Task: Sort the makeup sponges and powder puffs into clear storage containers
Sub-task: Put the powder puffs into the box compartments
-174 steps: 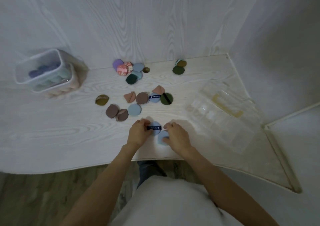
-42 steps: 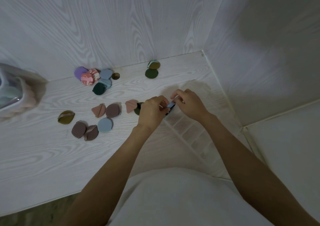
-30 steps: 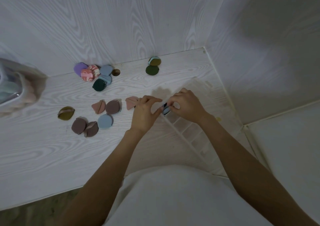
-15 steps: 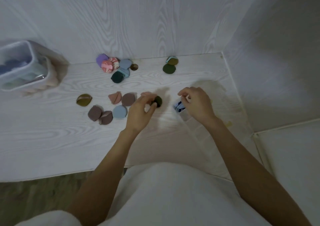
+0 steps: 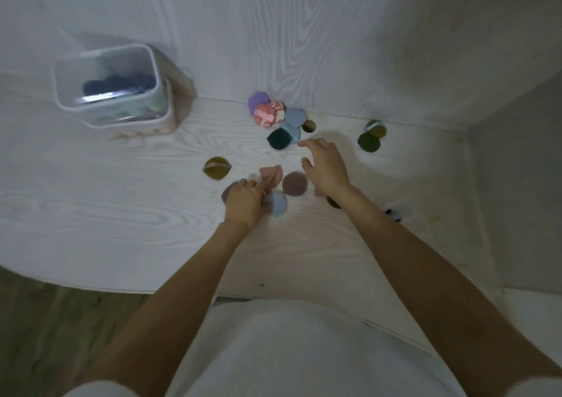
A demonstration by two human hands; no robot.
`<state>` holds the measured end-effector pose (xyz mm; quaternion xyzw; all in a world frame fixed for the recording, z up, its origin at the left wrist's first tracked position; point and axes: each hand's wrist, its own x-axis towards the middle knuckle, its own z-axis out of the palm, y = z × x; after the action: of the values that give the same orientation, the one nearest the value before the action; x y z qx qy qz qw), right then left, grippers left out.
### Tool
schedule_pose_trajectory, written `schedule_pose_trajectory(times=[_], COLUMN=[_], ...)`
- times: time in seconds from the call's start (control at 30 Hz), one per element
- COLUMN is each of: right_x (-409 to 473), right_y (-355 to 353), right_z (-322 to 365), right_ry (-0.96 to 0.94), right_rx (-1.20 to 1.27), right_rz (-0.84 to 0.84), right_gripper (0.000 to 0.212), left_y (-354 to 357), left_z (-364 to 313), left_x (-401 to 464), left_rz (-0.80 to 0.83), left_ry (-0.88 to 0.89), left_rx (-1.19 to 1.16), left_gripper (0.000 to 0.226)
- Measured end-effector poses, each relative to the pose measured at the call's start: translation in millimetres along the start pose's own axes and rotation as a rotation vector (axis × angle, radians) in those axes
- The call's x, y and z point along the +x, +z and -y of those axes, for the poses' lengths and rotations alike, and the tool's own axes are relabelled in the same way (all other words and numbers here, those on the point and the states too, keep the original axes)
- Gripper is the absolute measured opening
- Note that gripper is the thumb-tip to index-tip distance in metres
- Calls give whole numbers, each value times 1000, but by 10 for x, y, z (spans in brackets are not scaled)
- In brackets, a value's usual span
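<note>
Loose powder puffs lie on the white table. My left hand is curled around the left edge of a light blue puff, next to a pink puff and a mauve puff. A brown puff is half hidden under that hand. My right hand hovers with fingers spread and nothing in it, just right of a dark teal puff. A blue puff with a black ribbon lies to the right of my right forearm. The clear tub at back left holds dark blue puffs.
A cluster of purple, pink marbled and grey-blue puffs sits by the back wall. Olive puffs lie at back right, and another olive puff lies left of centre. A dark green puff peeks from under my right wrist. Walls close off the back and right.
My right hand let go of the blue ribbon puff at the right and moved left toward the back cluster. My left hand shifted onto the light blue puff. The view swung left.
</note>
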<state>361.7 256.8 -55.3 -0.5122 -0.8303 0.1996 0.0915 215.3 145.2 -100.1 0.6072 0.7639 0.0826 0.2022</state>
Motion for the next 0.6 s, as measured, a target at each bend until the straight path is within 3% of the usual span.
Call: schedule_pose_trajectory(times=[0.2,0.37,0.5,0.6], right_x=[1032,1259,1183,930], right_y=[215,443,553,465], right_z=[155,108,73,110], right_ry=[56,233,347,424], right_rx=[-80,-214,-6,178], right_rz=[108,-13,-135,-241], right_gripper=[28,18,14,18], left_y=[-178,-217,-253,-339], left_z=[399,535,564,539], left_x=[43,80,131,149], left_rz=[-78,13,50,-7], left_ry=[-114,-172,-183,-210], left_rx=[-244,-352,-434,-526], left_gripper=[20,19,19,17])
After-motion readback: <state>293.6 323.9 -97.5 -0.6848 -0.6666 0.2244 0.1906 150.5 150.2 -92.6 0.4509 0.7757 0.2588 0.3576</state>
